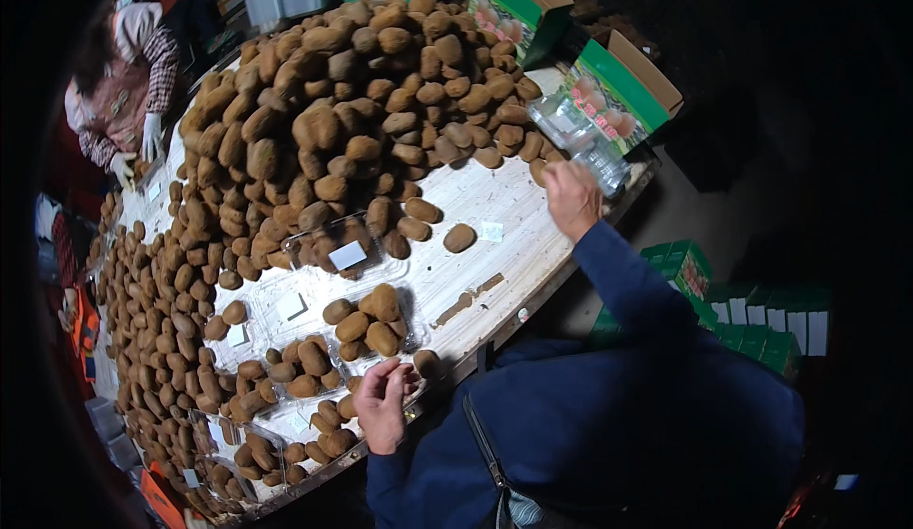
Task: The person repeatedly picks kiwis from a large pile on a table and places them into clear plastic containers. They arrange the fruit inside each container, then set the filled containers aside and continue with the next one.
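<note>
My left hand (382,407) is at the table's near edge with its fingers loosely bent and apart. Just beyond its fingertips lies a brown kiwifruit (427,365); no firm grip on it shows. A clear plastic tray of kiwifruit (382,339) stands right above that hand. Reaching out to the right, my right hand (573,198) has its fingers curled together beside a stack of clear plastic boxes (601,164). A kiwifruit (538,172) is close to its fingertips. What the curled fingers hold, if anything, is hidden.
A large heap of kiwifruit (323,130) covers the table's far side. Green cartons (618,92) stand at the back right, and more green boxes (761,325) are on the floor. Another filled plastic box (328,244) has a white label. A gloved co-worker (119,101) works at far left.
</note>
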Action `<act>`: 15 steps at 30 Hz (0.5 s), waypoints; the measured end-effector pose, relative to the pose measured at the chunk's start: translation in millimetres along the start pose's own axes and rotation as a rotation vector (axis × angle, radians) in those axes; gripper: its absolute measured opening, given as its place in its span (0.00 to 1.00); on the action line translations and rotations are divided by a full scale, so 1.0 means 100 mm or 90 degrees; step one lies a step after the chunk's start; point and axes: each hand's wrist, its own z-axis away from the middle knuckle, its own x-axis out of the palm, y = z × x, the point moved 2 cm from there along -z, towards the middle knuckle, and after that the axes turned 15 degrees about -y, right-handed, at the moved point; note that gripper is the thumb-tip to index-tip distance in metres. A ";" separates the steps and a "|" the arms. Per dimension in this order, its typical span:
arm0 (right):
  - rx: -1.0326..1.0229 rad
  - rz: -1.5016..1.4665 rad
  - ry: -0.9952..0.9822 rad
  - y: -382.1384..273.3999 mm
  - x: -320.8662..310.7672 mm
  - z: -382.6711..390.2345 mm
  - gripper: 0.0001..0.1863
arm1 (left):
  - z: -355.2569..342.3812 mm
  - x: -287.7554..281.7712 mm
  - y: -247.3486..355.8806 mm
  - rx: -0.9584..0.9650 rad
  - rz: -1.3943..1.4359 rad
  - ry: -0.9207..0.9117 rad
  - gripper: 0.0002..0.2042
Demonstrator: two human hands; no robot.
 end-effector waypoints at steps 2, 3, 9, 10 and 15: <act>0.077 0.084 0.018 0.57 -0.04 -0.11 0.08 | -0.20 0.37 -0.08 -0.006 0.029 -0.063 0.09; 0.119 0.113 0.000 0.78 -0.02 -0.14 0.10 | -0.29 0.52 -0.12 -0.010 0.024 -0.085 0.10; 0.261 -0.118 -0.266 1.38 0.17 -0.17 0.15 | -0.54 1.02 -0.22 -0.039 -0.031 -0.094 0.11; 0.255 -0.139 -0.268 1.40 0.18 -0.17 0.15 | -0.56 1.06 -0.22 -0.032 -0.010 -0.084 0.12; 0.239 -0.224 -0.285 1.49 0.17 -0.22 0.18 | -0.61 1.18 -0.23 -0.055 -0.018 -0.054 0.11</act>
